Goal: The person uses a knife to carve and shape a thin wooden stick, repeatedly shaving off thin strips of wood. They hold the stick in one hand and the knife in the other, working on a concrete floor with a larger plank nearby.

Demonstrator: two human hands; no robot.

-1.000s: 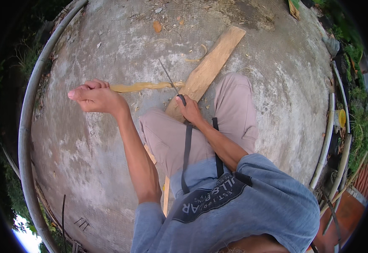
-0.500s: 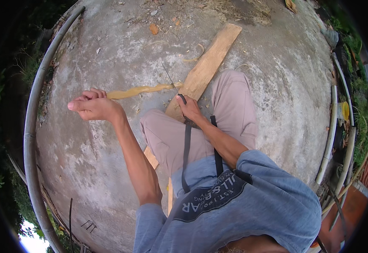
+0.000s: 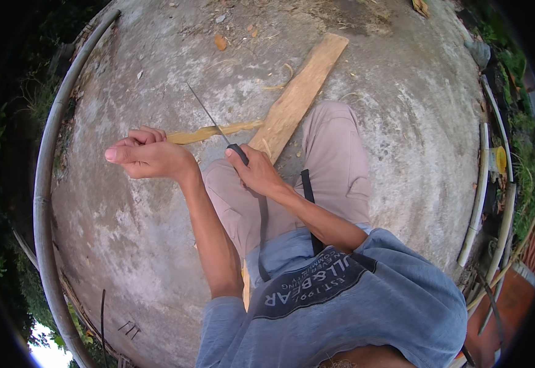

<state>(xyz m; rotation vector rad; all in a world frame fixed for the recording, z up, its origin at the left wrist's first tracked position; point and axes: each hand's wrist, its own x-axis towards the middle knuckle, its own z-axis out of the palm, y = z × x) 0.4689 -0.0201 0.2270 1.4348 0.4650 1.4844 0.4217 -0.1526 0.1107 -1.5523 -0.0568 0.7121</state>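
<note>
Fingers of left hand point(image 3: 151, 158) curl tight around the thin yellow bamboo strip point(image 3: 209, 132); right hand point(image 3: 256, 172) grips the black-handled, narrow-bladed knife point(image 3: 215, 126) crossing it. Risk: blade slipping toward left fingers.

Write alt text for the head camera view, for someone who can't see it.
Seen from above, a seated person's left hand grips a thin yellowish bamboo strip while the right hand holds a knife against it. A wooden plank lies on the concrete ground by their knees.
</note>
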